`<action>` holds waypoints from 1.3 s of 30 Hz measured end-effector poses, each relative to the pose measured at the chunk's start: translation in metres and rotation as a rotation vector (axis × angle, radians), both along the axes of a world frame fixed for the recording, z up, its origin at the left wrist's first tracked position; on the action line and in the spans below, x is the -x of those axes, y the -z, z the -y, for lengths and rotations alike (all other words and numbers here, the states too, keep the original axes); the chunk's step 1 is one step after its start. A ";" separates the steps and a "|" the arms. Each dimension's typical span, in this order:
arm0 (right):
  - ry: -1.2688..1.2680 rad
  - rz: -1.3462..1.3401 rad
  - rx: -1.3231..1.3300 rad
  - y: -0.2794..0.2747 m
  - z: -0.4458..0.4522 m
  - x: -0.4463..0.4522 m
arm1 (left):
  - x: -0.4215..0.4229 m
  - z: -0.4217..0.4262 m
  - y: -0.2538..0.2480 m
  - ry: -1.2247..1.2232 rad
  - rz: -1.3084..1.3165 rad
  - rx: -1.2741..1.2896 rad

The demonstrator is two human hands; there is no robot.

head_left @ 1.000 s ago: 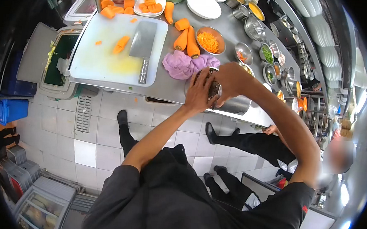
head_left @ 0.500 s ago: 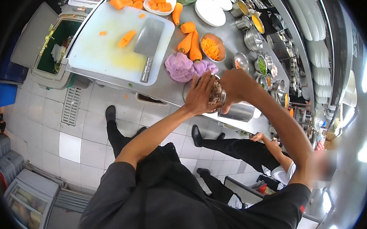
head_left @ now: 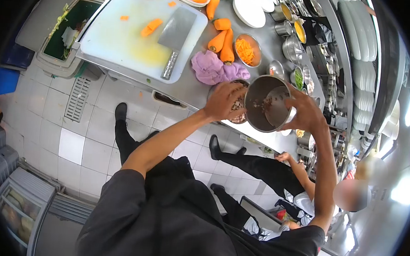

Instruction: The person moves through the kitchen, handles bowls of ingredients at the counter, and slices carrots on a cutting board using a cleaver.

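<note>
My right hand grips the rim of a deep metal pot, tilted so its inside shows, with small brown bits stuck to the bottom. Just left of it, my left hand is curved over a bowl of chopped brownish pieces, its fingers at the rim. A crumpled purple cloth lies behind the bowl. Beyond the cloth are whole peeled carrots and a metal bowl of shredded carrot.
A cleaver and a carrot piece rest on the white cutting board. White plates and several small metal bowls stand farther back. An open bin is at the left. Two other people stand at the lower right.
The pot has tipped from over the bowl toward the right, and its inside now shows. My right hand has moved right with it. The whole view has shifted slightly.
</note>
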State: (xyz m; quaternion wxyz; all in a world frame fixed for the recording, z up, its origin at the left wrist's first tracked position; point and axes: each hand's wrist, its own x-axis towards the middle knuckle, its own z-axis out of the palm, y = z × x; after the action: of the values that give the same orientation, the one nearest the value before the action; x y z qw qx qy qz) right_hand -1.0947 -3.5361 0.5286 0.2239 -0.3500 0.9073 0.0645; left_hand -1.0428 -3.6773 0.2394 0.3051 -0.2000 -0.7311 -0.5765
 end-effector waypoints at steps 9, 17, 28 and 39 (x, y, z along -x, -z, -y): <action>0.077 0.020 0.064 0.015 -0.023 -0.026 | 0.025 -0.063 -0.051 0.358 -0.262 0.234; -0.129 -0.212 -0.158 0.037 -0.013 -0.044 | 0.045 -0.098 -0.044 0.511 0.010 0.417; -0.142 -0.261 -0.085 0.039 0.003 -0.046 | 0.051 -0.084 -0.037 0.570 -0.091 0.665; 0.115 -0.462 -0.082 0.019 -0.043 -0.060 | 0.024 0.006 -0.045 0.188 -0.166 0.448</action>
State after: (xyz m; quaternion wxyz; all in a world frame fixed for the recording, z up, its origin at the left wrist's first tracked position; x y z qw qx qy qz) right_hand -1.0342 -3.4933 0.5097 0.0275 -0.2645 0.9494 0.1670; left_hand -1.0671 -3.6837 0.2841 0.2570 -0.3762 -0.7914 -0.4076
